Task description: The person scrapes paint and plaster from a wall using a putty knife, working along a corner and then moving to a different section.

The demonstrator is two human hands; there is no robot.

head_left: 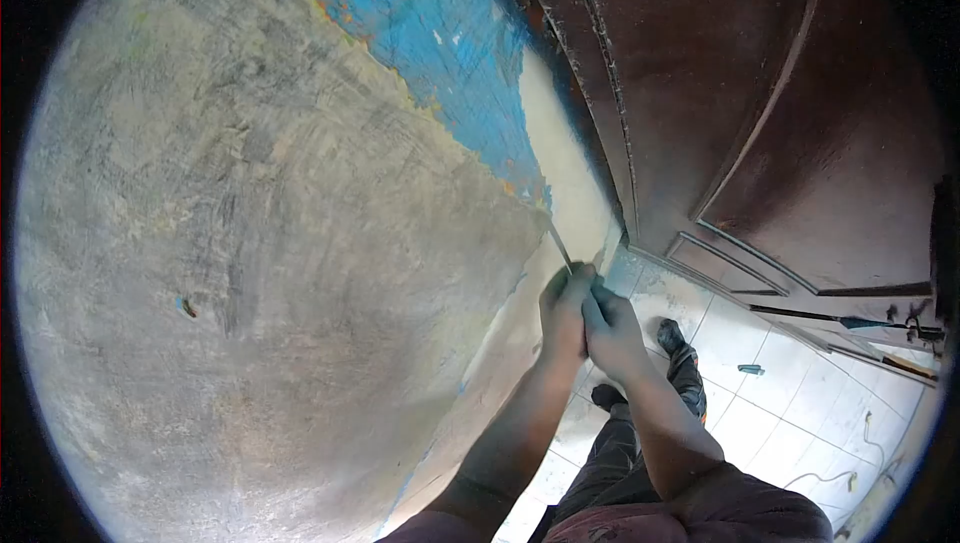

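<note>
Both hands are closed together on a scraper (558,243), its thin blade showing nearly edge-on and its handle hidden inside the fingers. My left hand (564,315) wraps the handle from the wall side. Pressed against it, my right hand (615,328) grips from the door side. The blade tip touches or nearly touches the wall at the lower end of the blue paint (440,53). Ragged yellow and orange edges border that paint. Beside it, most of the wall is bare grey plaster (270,223) with scratch marks. A pale strip (565,153) runs between the blue paint and the door.
A dark brown panelled door (740,73) stands close on the right. Below lies a white tiled floor (760,423), where my feet in dark footwear stand. A small grey-green object (750,370) and a pale cable (830,476) lie on the tiles.
</note>
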